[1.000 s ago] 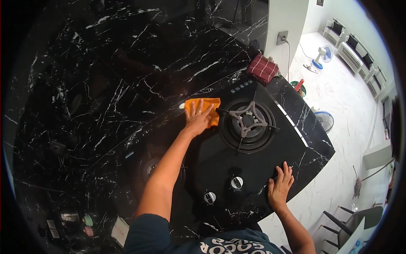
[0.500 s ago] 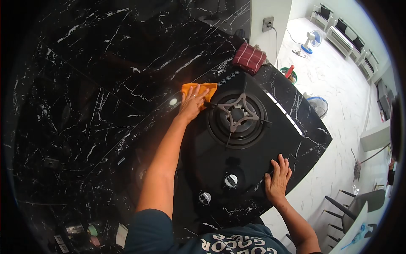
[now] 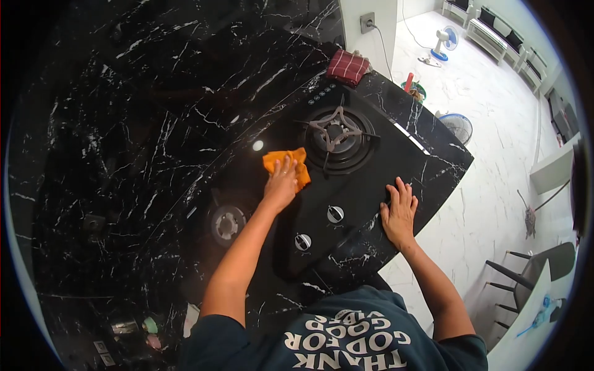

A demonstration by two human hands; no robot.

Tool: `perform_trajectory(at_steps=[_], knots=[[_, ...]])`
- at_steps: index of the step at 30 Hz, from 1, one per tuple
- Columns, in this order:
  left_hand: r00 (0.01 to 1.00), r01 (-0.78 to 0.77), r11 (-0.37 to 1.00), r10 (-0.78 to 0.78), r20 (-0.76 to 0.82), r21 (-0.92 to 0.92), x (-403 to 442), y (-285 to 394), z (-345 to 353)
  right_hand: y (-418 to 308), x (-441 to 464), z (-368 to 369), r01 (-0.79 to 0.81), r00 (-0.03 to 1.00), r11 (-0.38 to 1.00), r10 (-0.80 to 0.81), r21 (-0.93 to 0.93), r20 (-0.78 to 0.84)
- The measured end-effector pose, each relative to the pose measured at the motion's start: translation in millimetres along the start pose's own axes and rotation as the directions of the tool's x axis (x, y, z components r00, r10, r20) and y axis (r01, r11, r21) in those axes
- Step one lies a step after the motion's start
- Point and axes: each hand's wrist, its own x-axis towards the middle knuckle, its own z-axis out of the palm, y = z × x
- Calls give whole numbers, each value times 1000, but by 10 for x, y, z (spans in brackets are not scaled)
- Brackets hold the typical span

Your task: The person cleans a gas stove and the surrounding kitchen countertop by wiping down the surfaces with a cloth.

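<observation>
My left hand (image 3: pixel 282 184) presses an orange cloth (image 3: pixel 291 159) onto the black glass top of the gas stove (image 3: pixel 322 191), left of the near burner (image 3: pixel 336 135) and its pan support. The cloth is bunched under and around the fingers. My right hand (image 3: pixel 400 213) lies with fingers spread on the black marbled countertop (image 3: pixel 442 154) at the stove's right front edge, holding nothing. Between the hands are two silver knobs, one control knob (image 3: pixel 335 214) and a lower knob (image 3: pixel 302 242). A second burner (image 3: pixel 228 224) shows left of my left forearm.
A folded red checked cloth (image 3: pixel 348 67) lies at the countertop's far end, below a wall socket (image 3: pixel 367 23). Beyond the counter's right edge, a floor fan (image 3: pixel 456 128) and a grey chair (image 3: pixel 538 269) stand on the white floor.
My left hand has slid the orange cloth from beside the burner's far side toward me along the stove top. My right hand stays on the counter edge. The camera view has shifted.
</observation>
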Motion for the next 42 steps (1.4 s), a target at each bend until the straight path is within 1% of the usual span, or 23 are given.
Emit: perform_trajectory(at_steps=[4,6,8,13,15,16,18,20,22,23,24,26,27,28,30,31,32,34,35,37,39,41,42], knots=[[989,-128,991,124,83,50,-328,306,89,10,-23,37,-2,1000,1000,2,-18,-24],[987,-150,988,148,56,38,-475,434,37,26,-24,50,1,999,1000,-2,-19,-39],[959,-206,976,215,182,-68,-630,552,-70,42,-45,62,16,998,1000,-17,-16,-58],[967,-210,966,228,115,-153,-882,540,-206,97,-55,107,33,996,999,-34,-13,-83],[987,152,947,-129,97,-282,-943,579,-349,99,-61,120,43,993,999,-45,-15,-105],[979,-25,917,-59,-198,-397,-986,488,-290,97,-61,114,32,995,999,-33,-20,-92],[889,-91,868,-150,-432,-489,-1167,603,-458,108,-77,151,19,997,1000,-21,-24,-80],[879,-89,827,-196,-435,-555,-1437,891,-749,134,-86,194,46,993,998,-50,-46,-108],[772,-247,879,-75,-631,-407,-1711,1060,-741,17,-168,138,69,982,998,-68,-2,-179],[813,-250,881,-35,-581,-402,-1822,1109,-637,-75,-202,90,93,965,995,-80,40,-250],[848,-249,882,-2,-530,-401,-1888,1156,-523,-262,-261,-41,195,944,961,-130,196,-302],[879,-332,910,205,-430,-247,-1886,1163,-238,-831,-516,-455,356,908,838,-204,414,-367],[938,-260,898,147,-314,-355,-1988,1232,-199,-929,-625,-402,413,907,765,-296,493,-301],[938,-255,898,139,-318,-359,-2059,1206,-157,-996,-709,-356,456,888,685,-386,568,-248],[894,-245,945,134,-428,-216,-2180,1111,-67,-1150,-884,-192,499,838,689,-538,525,-91],[872,-236,922,61,-486,-308,-2280,1051,-32,-1119,-972,29,554,813,748,-581,366,-43],[844,-233,889,-16,-536,-393,-2389,966,-7,-1087,-1040,179,558,811,747,-583,362,-46],[825,-143,911,-107,-555,-388,-2595,747,118,-1055,-1132,437,589,788,796,-604,137,120],[829,-100,909,-150,-539,-405,-2670,627,229,-1030,-1142,558,628,768,776,-630,60,112],[848,-87,883,-178,-500,-461,-2709,459,423,-1086,-1093,521,615,777,784,-620,78,111],[854,-50,959,-104,-510,-279,-2702,402,570,-1063,-1038,393,594,790,799,-601,91,123],[854,-24,968,-111,-508,-252,-2689,422,648,-965,-906,232,677,699,709,-703,198,129],[851,19,977,-127,-510,-211,-2672,425,655,-836,-877,219,675,704,715,-698,184,130]])
